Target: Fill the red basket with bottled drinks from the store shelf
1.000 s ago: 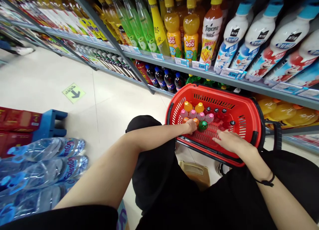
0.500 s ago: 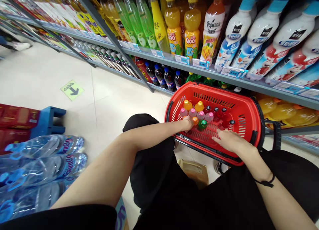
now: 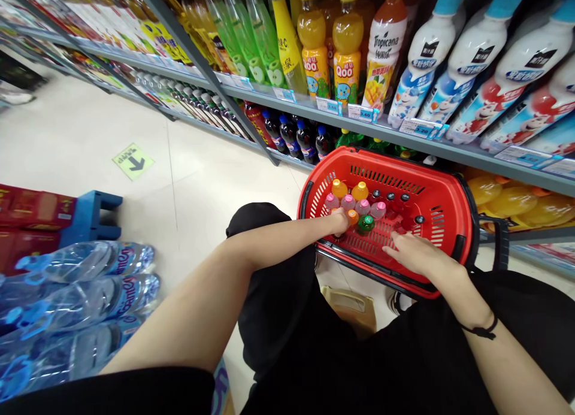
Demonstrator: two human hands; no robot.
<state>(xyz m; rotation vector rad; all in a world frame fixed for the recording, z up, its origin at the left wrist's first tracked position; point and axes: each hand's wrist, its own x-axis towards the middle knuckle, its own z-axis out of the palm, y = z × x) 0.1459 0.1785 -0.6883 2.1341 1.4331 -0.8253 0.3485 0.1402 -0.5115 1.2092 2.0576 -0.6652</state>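
A red shopping basket [image 3: 440, 193] with black trim stands before my knees, holding several upright drink bottles. My left hand [image 3: 340, 222] is down among them at the basket's near left, its fingers closed around a bottle that is mostly hidden beneath it. Orange caps [image 3: 353, 217] show beside that hand, with a green-capped bottle [image 3: 366, 223] just to its right. Pink-capped bottles [image 3: 348, 202], yellow-orange bottles [image 3: 360, 191] and black-capped bottles [image 3: 390, 197] stand behind. Over the basket's near right side, my right hand [image 3: 408, 252] is open, fingers apart, close to a reddish see-through thing [image 3: 396, 223].
Shelves of drinks rise behind the basket, with a grey shelf edge [image 3: 296, 100] just beyond its rim. At left lie packs of large water bottles [image 3: 90, 289] and red boxes [image 3: 40, 208] by a blue pallet [image 3: 94, 217]. A tan object [image 3: 353, 310] sits between my legs.
The view has shifted very slightly. Both hands keep nearly the same places in the basket. At the far left, a person's foot has moved further left.
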